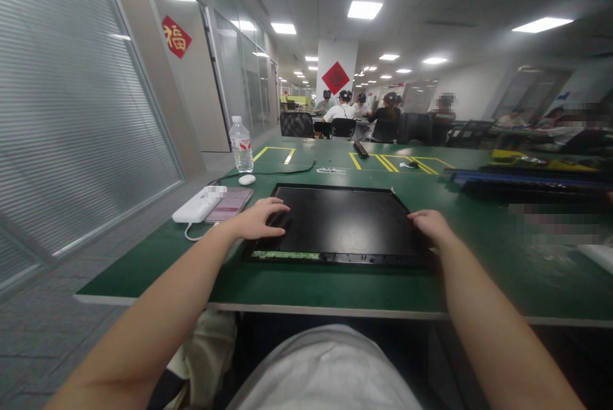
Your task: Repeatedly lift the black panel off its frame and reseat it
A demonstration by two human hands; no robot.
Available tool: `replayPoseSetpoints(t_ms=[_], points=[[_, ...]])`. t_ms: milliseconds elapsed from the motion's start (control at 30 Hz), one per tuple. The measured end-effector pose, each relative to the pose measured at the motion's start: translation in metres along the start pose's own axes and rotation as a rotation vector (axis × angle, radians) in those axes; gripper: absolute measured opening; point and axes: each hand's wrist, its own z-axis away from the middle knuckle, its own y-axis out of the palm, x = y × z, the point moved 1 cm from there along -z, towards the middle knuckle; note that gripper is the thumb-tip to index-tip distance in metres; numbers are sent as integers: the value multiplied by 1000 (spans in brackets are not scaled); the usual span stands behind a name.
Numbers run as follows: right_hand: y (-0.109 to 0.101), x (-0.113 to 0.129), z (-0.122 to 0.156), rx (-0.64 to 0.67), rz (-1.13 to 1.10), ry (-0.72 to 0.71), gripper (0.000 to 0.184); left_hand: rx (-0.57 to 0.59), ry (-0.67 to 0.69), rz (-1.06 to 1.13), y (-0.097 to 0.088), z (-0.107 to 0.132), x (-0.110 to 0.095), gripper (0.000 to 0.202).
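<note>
A black flat display panel (342,218) in a thin dark frame lies face up on the green table (330,288). A green circuit board strip (286,255) runs along the left part of its near edge. My left hand (261,218) rests over the panel's left edge, thumb and fingers apart, gripping nothing. At the right edge, my right hand (430,225) has its fingers bent around the frame's rim; the undersides of those fingers are hidden.
Left of the panel are a white power strip (198,204), a phone (230,204), a white oval object (246,179) and a water bottle (241,145). Yellow tape (383,163) marks the far side. Dark and blue long parts (517,181) lie right. Several people sit beyond.
</note>
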Motion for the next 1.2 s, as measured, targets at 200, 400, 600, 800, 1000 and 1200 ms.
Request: replayPoseSetpoints(t_ms=[200,400,600,800,1000,1200], points=[[0,2,3,-2,-5,5,36,71,49,14,-6,5,-1,74],[-1,1,-1,11,9,9,35,142,70,29,-12,8,-6,83],[-2,0,-1,22,-4,20,38,143,83,25,-12,10,-8,86],[0,-1,-2,24,0,25,41,177,165,-44,-13,11,-9,88],[0,-5,-6,20,4,-11,38,191,199,-28,-14,12,-12,87],[0,-4,-5,25,-3,16,39,170,217,-26,-13,11,-15,89]])
